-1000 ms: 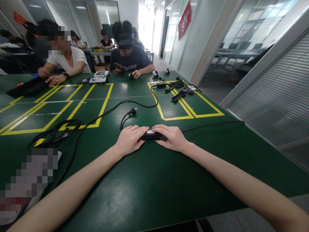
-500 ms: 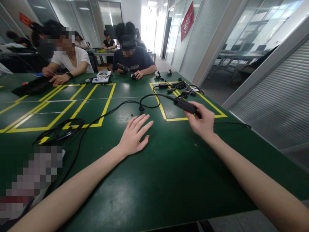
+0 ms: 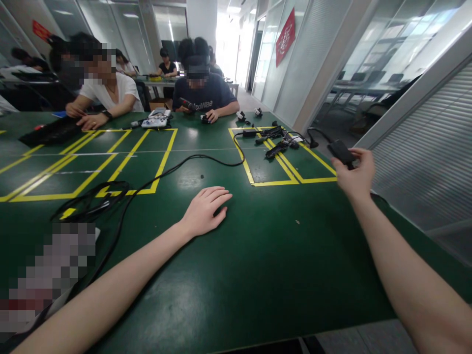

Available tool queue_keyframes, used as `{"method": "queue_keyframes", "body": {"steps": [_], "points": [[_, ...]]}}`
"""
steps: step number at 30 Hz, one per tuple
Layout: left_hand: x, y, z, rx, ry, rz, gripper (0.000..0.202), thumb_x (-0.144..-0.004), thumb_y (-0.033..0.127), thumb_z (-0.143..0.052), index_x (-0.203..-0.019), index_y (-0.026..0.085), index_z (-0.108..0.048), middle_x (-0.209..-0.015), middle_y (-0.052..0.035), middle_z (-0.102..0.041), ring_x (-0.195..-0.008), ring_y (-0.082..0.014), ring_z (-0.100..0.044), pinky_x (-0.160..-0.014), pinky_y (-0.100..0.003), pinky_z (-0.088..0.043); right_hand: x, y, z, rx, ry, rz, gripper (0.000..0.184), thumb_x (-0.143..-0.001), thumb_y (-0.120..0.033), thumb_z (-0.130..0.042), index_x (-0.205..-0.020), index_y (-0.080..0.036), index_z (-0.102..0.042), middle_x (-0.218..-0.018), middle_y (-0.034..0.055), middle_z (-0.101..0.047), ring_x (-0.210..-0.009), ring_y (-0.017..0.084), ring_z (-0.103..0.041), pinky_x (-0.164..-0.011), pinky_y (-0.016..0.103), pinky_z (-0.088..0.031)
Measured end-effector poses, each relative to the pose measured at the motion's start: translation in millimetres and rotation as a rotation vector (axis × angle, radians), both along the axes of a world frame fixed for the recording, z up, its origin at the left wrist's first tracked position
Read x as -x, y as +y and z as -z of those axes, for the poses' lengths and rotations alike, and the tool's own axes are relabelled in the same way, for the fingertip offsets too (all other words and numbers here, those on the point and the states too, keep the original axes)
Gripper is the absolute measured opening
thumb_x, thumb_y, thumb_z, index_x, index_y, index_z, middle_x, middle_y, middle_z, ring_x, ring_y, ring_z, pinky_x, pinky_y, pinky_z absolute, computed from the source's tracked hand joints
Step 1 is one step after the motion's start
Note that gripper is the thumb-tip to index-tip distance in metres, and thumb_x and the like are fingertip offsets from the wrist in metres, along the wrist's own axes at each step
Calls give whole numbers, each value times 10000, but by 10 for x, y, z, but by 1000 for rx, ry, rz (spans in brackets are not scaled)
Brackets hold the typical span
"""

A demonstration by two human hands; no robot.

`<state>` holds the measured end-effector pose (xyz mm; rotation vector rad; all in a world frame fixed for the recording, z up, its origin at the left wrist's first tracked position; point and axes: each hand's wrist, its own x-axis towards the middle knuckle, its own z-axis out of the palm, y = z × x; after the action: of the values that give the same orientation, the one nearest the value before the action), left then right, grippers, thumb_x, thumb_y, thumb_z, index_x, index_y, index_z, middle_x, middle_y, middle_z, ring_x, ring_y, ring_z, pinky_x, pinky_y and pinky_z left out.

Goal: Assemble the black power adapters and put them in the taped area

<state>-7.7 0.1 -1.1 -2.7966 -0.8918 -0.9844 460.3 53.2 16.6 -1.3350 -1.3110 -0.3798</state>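
Observation:
A black power adapter (image 3: 341, 152) is gripped in my right hand (image 3: 357, 172), near the right edge of the green table (image 3: 236, 275). From its far end a short cord rises and bends down to a plug (image 3: 313, 143). Part of its other cord shows behind my wrist. My left hand (image 3: 207, 210) rests palm down near the middle of the table, fingers stretched out and holding nothing. Beyond it lies a long black cable (image 3: 199, 156) that runs to another black adapter (image 3: 250, 133).
Several black cords and adapters (image 3: 276, 147) lie in the yellow-taped area at the back right. A coiled cable (image 3: 90, 201) is at left, beside a blurred-out item (image 3: 51, 280). Two people work across the table, near a white power strip (image 3: 157, 118) and a black tray (image 3: 51, 132).
My right hand has carried the adapter to the right, and its cord and plug have left the table's middle. My left hand has stayed nearly in place, its fingers drawn slightly closer.

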Motion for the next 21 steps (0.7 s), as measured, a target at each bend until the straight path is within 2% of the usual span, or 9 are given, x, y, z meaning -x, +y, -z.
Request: {"method": "queue_keyframes", "body": {"steps": [2,5,8,13,18,21], "points": [[2,5,6,-7,0,4,325,-975,199,-542,-1270,152,-670,-1265,-135,-732,-1243,-273,-646,-1055,-467,-536,32,-45,97,179,6,114,301,-717,-311,-800,-951,-226,-631,-909,107,-671,-810,265,-594,-729,393,-453],[5,16,23,-12,13,5,316,-979,209,-537,-1262,179,-674,-1261,-116,-736,-1244,-267,-645,-1057,-464,-535,92,-117,194,536,-45,259,299,-739,-298,-767,-1015,-234,-668,-1022,110,-719,-870,295,-646,-767,400,-479],[6,23,39,-1,19,3,308,-976,208,-541,-1250,185,-679,-1261,-108,-736,-1255,-269,-639,-1070,-463,-526,83,-136,246,699,-70,281,316,-732,-325,-761,-1026,-237,-688,-1050,110,-734,-877,311,-664,-761,405,-502],[1,23,43,32,25,14,291,-975,205,-543,-1228,183,-685,-1249,-108,-738,-1246,-269,-641,-1072,-471,-521,-7,-107,278,671,8,153,368,-686,-450,-787,-958,-211,-718,-977,104,-756,-779,266,-648,-716,386,-513],[9,26,38,53,37,42,244,-980,207,-535,-1153,182,-706,-1177,-101,-760,-1193,-261,-666,-1033,-458,-541,11,-127,272,636,147,144,285,-762,-398,-729,-953,-187,-751,-915,102,-757,-726,229,-651,-703,362,-517],[13,29,40,55,42,50,214,-977,204,-537,-1086,179,-719,-1124,-95,-772,-1151,-259,-683,-999,-449,-554,15,-136,288,589,154,134,292,-812,-409,-686,-944,-159,-756,-846,108,-745,-608,195,-613,-603,337,-501]]}}
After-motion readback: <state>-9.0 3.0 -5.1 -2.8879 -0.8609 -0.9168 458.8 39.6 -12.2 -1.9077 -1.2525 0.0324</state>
